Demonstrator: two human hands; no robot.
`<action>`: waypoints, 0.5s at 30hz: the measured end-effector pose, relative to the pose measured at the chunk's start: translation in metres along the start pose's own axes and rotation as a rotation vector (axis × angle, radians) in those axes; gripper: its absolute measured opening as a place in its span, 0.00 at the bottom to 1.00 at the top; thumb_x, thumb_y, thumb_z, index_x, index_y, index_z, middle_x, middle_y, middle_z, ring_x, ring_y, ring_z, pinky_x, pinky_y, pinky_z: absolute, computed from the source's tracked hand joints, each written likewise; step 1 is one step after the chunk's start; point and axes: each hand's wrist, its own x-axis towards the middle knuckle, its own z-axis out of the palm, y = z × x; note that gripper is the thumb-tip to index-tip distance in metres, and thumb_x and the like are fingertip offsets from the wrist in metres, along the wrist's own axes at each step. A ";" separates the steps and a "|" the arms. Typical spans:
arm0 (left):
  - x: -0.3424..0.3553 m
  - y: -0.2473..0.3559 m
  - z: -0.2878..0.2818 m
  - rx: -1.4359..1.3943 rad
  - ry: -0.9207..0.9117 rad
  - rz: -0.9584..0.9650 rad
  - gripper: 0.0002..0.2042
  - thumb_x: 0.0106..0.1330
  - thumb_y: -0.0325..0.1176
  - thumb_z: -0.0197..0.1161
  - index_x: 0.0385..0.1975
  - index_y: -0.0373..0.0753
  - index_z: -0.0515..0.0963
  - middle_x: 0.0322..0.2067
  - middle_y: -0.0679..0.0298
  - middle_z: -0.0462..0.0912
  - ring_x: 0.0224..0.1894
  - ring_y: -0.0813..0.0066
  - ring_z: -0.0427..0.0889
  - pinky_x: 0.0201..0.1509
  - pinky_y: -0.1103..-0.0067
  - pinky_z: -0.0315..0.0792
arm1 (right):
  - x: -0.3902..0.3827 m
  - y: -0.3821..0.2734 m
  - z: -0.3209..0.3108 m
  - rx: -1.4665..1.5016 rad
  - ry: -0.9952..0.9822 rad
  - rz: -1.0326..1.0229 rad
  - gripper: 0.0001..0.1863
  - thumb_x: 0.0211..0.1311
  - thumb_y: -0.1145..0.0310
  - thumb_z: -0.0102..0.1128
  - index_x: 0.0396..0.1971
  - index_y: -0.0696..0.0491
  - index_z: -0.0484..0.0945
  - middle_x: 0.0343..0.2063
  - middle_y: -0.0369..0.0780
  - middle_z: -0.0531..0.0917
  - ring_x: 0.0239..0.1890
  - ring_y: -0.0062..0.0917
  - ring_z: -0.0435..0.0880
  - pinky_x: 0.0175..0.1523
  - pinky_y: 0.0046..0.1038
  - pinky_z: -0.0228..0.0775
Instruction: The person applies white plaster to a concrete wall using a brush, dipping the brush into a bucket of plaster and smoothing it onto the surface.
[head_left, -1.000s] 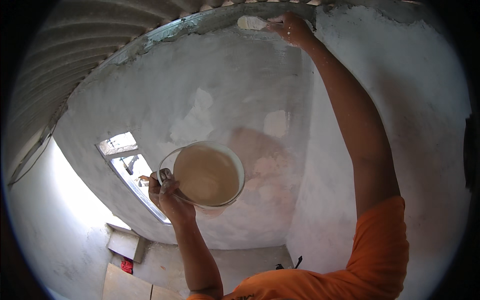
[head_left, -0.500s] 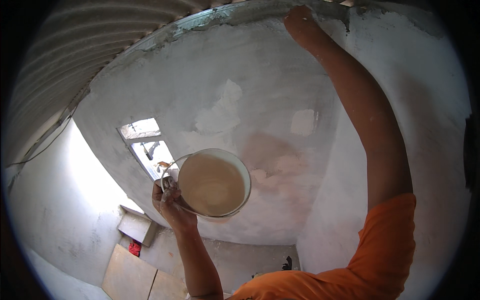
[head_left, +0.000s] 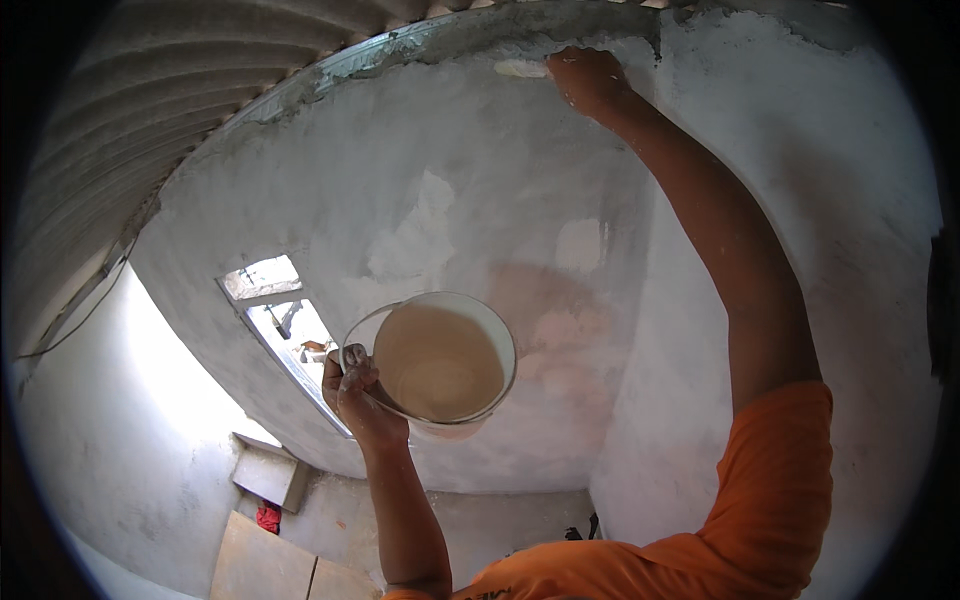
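My left hand [head_left: 355, 390] is closed on the side of a white bucket [head_left: 435, 360] of pale brownish liquid, raised at the lower middle of the view. High at the top right, my right hand [head_left: 588, 85] is closed round a pale, flat tool [head_left: 522, 67], probably a blade, held at the rough upper edge of the grey plastered wall [head_left: 320, 190]. The tool's handle is hidden in my fist. Pale patches of plaster [head_left: 410, 230] show lower on this wall, left of the corner.
A corrugated roof [head_left: 130, 90] arches over the upper left, with a cable [head_left: 75, 330] below it. The lower left holds a small window [head_left: 290, 330], a bright side wall, a concrete block [head_left: 268, 470], a red cloth [head_left: 268, 515] and pale boards [head_left: 255, 565]. Another wall [head_left: 780, 200] rises at right.
My right hand rose half a second ago and is now a little lower, with the pale tool showing again at its left. The bucket in my left hand sits slightly further right.
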 end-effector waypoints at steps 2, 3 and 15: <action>0.001 -0.005 -0.004 -0.065 -0.058 -0.029 0.05 0.54 0.21 0.48 0.27 0.41 0.65 0.27 0.68 0.70 0.26 0.82 0.69 0.35 0.81 0.73 | -0.002 -0.003 -0.027 -0.074 -0.061 -0.049 0.15 0.51 0.74 0.69 0.41 0.49 0.82 0.46 0.43 0.84 0.48 0.38 0.85 0.49 0.41 0.78; -0.001 -0.005 -0.004 -0.085 -0.059 -0.021 0.05 0.55 0.22 0.49 0.28 0.41 0.65 0.27 0.68 0.70 0.26 0.82 0.69 0.36 0.81 0.74 | 0.009 0.013 -0.026 -0.119 -0.118 -0.074 0.16 0.51 0.75 0.69 0.42 0.50 0.82 0.45 0.42 0.84 0.49 0.38 0.85 0.50 0.41 0.78; -0.001 -0.001 -0.021 -0.133 -0.202 0.079 0.11 0.53 0.28 0.63 0.34 0.38 0.69 0.29 0.67 0.73 0.31 0.77 0.76 0.42 0.78 0.79 | -0.027 0.004 0.002 -0.420 -0.108 -0.097 0.08 0.51 0.75 0.69 0.33 0.57 0.86 0.32 0.42 0.88 0.39 0.32 0.89 0.43 0.33 0.81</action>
